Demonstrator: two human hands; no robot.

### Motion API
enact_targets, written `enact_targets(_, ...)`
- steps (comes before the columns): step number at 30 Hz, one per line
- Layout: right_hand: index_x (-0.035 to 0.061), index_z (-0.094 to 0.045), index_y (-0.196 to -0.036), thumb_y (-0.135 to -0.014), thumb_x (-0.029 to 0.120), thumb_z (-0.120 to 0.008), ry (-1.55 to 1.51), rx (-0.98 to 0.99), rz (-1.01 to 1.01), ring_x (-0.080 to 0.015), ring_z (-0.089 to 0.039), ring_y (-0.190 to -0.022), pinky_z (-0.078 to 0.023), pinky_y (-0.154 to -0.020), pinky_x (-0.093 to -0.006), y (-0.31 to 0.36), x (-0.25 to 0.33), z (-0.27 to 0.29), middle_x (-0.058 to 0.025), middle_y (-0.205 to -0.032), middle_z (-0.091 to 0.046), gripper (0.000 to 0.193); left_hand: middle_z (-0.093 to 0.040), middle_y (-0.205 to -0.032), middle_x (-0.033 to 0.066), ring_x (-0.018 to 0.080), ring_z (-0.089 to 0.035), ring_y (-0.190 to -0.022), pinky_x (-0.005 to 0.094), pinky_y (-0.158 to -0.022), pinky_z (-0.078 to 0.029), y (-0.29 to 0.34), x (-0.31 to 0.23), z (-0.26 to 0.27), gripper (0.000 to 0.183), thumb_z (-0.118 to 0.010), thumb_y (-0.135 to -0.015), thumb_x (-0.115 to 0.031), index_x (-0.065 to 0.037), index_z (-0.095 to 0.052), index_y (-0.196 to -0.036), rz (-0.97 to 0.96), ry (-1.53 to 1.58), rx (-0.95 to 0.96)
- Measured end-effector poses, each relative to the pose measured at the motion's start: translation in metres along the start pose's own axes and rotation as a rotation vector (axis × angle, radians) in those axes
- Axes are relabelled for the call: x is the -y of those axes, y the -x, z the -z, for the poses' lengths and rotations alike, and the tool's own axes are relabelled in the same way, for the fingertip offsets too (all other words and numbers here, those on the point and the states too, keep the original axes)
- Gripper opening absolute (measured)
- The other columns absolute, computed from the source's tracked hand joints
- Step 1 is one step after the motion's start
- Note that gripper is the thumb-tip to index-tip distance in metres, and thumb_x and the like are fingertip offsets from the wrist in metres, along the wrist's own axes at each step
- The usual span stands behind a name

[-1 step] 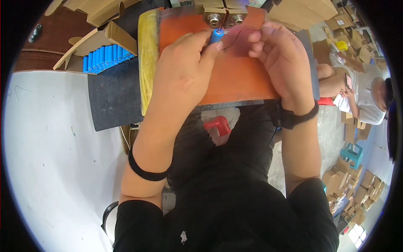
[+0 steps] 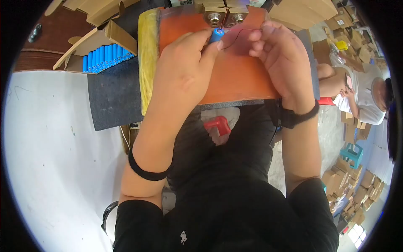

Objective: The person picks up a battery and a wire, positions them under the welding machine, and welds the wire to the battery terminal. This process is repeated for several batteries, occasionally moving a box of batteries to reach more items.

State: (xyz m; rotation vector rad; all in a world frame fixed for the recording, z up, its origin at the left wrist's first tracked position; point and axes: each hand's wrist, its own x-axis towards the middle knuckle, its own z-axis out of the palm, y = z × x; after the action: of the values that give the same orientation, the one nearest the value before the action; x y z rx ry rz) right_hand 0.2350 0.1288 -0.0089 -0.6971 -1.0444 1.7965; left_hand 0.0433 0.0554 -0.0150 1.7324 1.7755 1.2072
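My left hand [image 2: 184, 67] pinches a blue cylindrical battery cell [image 2: 216, 37] between thumb and fingers, its round metal end facing up. That end sits right below two thin metal prongs of a machine head [image 2: 226, 17] with two bolted metal blocks; whether they touch I cannot tell. A thin wire [image 2: 236, 40], dark near the cell and reddish farther out, curves across to my right hand [image 2: 285, 54]. There the thumb and index finger are closed on its far end, while the other fingers curl loosely. Both hands are over an orange work mat [image 2: 235, 80].
On the left an open cardboard box [image 2: 90, 40] holds several blue cells in rows. A yellow strip [image 2: 147, 63] lines the mat's left side, beside a dark board [image 2: 115, 90]. A seated person [image 2: 365, 94] is at the right, among stacked cartons. A teal stool [image 2: 351, 155] stands beyond.
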Motion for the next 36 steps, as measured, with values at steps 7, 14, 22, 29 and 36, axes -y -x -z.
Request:
enact_targets(7,-0.0011,-0.059,-0.104,-0.098,0.01,-0.053,0.041,0.048,-0.005,-0.0167,-0.066,-0.08,-0.056,-0.08,-0.0309,0.0,0.0,-0.005,-0.0157,-0.097,-0.071,0.014,-0.067,-0.083,0.0122,0.019,-0.06,-0.073,0.0291,-0.07,-0.048,-0.001,0.003,0.002,0.03,-0.065,-0.094,-0.02,0.0,-0.066,-0.117,-0.04,-0.051,0.02)
enact_targets(14,-0.0003,-0.058,-0.11,-0.101,0.014,-0.051,0.12,0.046,-0.005,-0.0169,-0.064,-0.081,-0.053,-0.082,-0.0314,0.0,-0.002,-0.002,-0.0117,-0.098,-0.069,0.019,-0.067,-0.083,0.0136,0.0214,-0.061,-0.073,0.0306,-0.071,-0.048,-0.001,0.0,0.004,0.03,-0.064,-0.094,-0.022,0.0,-0.066,-0.114,-0.006,-0.065,0.039)
enact_targets(22,-0.0015,-0.059,-0.102,-0.098,0.011,-0.054,0.098,0.039,0.012,-0.0154,-0.067,-0.079,-0.056,-0.08,-0.0289,-0.001,-0.003,-0.005,-0.0154,-0.096,-0.071,0.014,-0.065,-0.079,0.0124,0.0224,-0.058,-0.069,0.0311,-0.068,-0.047,-0.003,0.0,0.004,0.029,-0.065,-0.093,-0.023,0.001,-0.066,-0.109,0.027,-0.089,0.057)
enact_targets(29,-0.0013,-0.058,-0.105,-0.098,0.01,-0.054,0.092,0.022,0.049,-0.0163,-0.065,-0.077,-0.055,-0.074,-0.0301,0.014,0.005,-0.008,-0.0139,-0.093,-0.07,0.014,-0.068,-0.079,0.0086,0.0177,-0.06,-0.07,0.0278,-0.067,-0.048,0.009,-0.008,0.011,0.025,-0.074,-0.088,-0.019,0.001,-0.07,-0.102,-0.14,0.039,0.042)
enact_targets(36,0.0031,-0.051,-0.098,-0.098,0.015,-0.052,0.307,-0.167,0.14,-0.012,-0.05,-0.064,-0.046,-0.056,-0.0257,0.116,0.057,0.044,-0.0063,-0.077,-0.054,0.012,-0.07,-0.105,0.0093,0.0288,-0.066,-0.093,0.0399,-0.088,-0.051,0.034,0.077,0.11,0.021,-0.074,-0.086,-0.017,-0.008,-0.072,-0.104,-0.057,-0.381,-0.261)
